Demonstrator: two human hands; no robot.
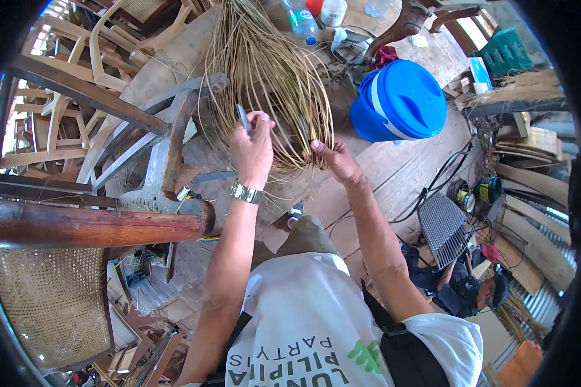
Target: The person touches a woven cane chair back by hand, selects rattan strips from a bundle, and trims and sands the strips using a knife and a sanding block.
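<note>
A large bundle of long tan rattan strips [271, 71] lies ahead of me, its near ends looped and bent round. My left hand [253, 145], a metal watch on its wrist, is closed on a slim grey knife-like tool [243, 118] that sticks up past the fingers. That hand is over the left side of the bundle; whether it also grips a strip is hidden. At the bundle's near right edge, my right hand [339, 161] pinches the rattan strips between thumb and fingers.
Right of the bundle stands a blue water jug [410, 100]; a plastic bottle [301, 22] is beyond. Wooden chair frames [77, 84] crowd the left, with a thick wooden post [97, 221] jutting in. Another person [465, 287] works at lower right by a woven panel [442, 219].
</note>
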